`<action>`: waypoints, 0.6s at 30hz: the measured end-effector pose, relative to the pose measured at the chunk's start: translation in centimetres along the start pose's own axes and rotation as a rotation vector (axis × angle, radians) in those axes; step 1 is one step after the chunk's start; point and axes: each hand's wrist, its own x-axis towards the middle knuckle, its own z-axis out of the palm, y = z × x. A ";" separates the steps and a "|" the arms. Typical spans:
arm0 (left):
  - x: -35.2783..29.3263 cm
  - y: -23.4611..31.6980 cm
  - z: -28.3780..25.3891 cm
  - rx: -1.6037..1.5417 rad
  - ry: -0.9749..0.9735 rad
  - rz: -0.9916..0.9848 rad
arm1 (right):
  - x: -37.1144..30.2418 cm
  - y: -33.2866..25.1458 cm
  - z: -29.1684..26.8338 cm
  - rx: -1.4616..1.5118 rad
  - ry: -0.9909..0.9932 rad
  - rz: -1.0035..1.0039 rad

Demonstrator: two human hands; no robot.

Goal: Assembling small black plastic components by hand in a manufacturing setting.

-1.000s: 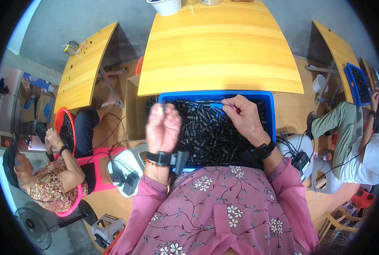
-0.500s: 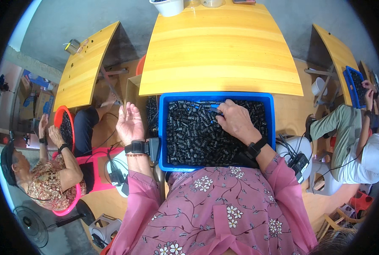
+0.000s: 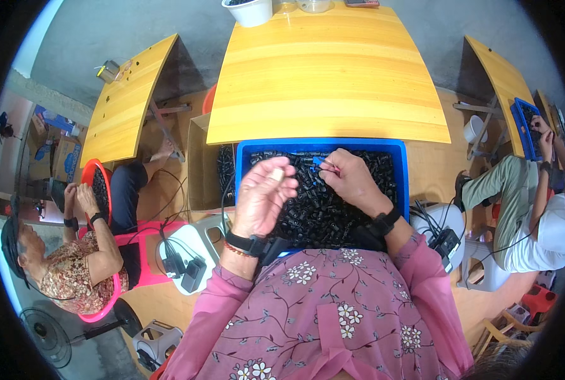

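Note:
A blue plastic tub [image 3: 405,183] sits against my lap, filled with small black cylindrical plastic parts [image 3: 314,221]. My right hand [image 3: 358,183] is over the tub's right half, thumb and fingers pinched together. Small blue bits [image 3: 317,161] show at those fingertips; what exactly they grip is too small to make out. Above the tub's left side, my left hand [image 3: 263,196] has its palm turned up and its fingers curled in toward the thumb. A pale patch shows at its fingertips; whether it holds a small part is unclear.
Beyond the tub stands a yellow wooden table [image 3: 327,82] with a white bucket [image 3: 249,12] at its far edge. A cardboard box [image 3: 203,164] and a white stool [image 3: 190,247] are at left. Two co-workers sit at either side, by a red basin [image 3: 87,174] and another blue tub [image 3: 522,130].
My left hand has swung right from outside the tub to over its left side, its fingers curling in. My right hand stays pinched at nearly the same spot.

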 end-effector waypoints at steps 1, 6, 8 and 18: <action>-0.1 -0.5 0.4 0.032 0.014 -0.051 | 0.0 -0.2 -0.1 0.000 -0.001 -0.001; -0.4 -2.4 1.2 0.058 0.009 -0.140 | -0.5 -2.8 -1.5 0.855 -0.143 0.408; -0.2 -2.8 1.3 0.045 -0.003 -0.131 | -0.9 -3.0 -1.0 0.925 -0.144 0.430; -0.1 -3.3 0.6 0.074 0.035 -0.088 | -0.7 -3.9 -0.6 0.830 -0.115 0.314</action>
